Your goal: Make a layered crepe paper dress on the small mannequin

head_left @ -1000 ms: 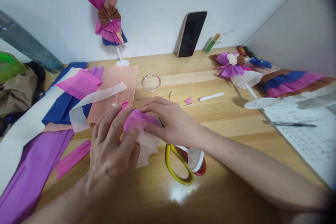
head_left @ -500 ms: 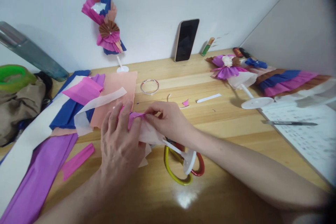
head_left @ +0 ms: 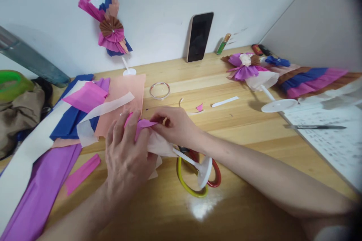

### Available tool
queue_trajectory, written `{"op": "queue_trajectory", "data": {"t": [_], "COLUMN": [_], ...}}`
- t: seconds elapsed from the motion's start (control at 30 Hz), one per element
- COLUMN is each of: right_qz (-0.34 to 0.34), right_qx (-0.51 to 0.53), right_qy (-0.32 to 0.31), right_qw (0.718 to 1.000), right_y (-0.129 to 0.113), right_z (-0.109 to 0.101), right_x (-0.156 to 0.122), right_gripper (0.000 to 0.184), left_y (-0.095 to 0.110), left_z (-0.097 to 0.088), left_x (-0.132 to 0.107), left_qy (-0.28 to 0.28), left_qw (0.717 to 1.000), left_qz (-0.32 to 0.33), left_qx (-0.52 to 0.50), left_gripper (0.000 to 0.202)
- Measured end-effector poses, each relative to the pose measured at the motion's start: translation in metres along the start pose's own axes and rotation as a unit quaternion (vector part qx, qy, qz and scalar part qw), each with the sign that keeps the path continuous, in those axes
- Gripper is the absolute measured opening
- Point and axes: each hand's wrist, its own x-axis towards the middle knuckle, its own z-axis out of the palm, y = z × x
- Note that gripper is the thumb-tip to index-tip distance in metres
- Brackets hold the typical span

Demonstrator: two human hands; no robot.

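Note:
A small figure on a white stand (head_left: 204,172) lies tilted in my hands, dressed in white crepe paper (head_left: 160,145) and a purple crepe paper piece (head_left: 143,123). My left hand (head_left: 126,154) is wrapped over the figure and presses the papers from the left; its palm hides the upper part. On the other side, my right hand (head_left: 178,126) pinches the purple crepe paper between thumb and forefinger. Scissors with yellow and red handles (head_left: 181,181) lie beneath the stand, their blades mostly hidden. A pink strip (head_left: 83,174) rests left of my left hand.
Crepe sheets, including a peach one (head_left: 121,86), pile up at left. A finished paper-dressed figure (head_left: 111,32) stands by the wall, another (head_left: 244,66) leans at right. A phone (head_left: 200,37), clear ring (head_left: 160,90), white strip (head_left: 225,101) and pen (head_left: 315,127) lie around.
The view has shifted slightly. My right hand has drawn the purple paper's edge up a little, so more of it shows between my hands. My left hand keeps its hold.

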Motion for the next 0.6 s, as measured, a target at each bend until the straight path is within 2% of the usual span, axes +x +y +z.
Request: {"op": "queue_trajectory", "data": {"t": [0.1, 0.23, 0.37, 0.6], "right_qz": [-0.001, 0.022, 0.045, 0.058], "right_qx": [0.016, 0.056, 0.082, 0.070], "right_qy": [0.017, 0.024, 0.031, 0.050], "right_qw": [1.000, 0.998, 0.995, 0.995], "right_y": [0.0000, -0.0010, -0.0007, 0.0012], "right_z": [0.0039, 0.0068, 0.0070, 0.0105], "right_x": [-0.0016, -0.0017, 0.0005, 0.0014], "right_gripper": [0.014, 0.013, 0.012, 0.011], "left_y": [-0.0004, -0.0040, -0.0057, -0.0043], "left_z": [0.0002, -0.0011, -0.0014, -0.0011], "left_x": [0.0029, 0.0030, 0.0020, 0.0044], "left_qy": [-0.010, -0.028, -0.032, -0.020], "left_qw": [1.000, 0.999, 0.999, 0.999], "left_qz": [-0.005, -0.021, -0.003, 0.028], "left_qx": [0.013, 0.024, 0.014, 0.040], "left_gripper": [0.022, 0.031, 0.031, 0.023]}}
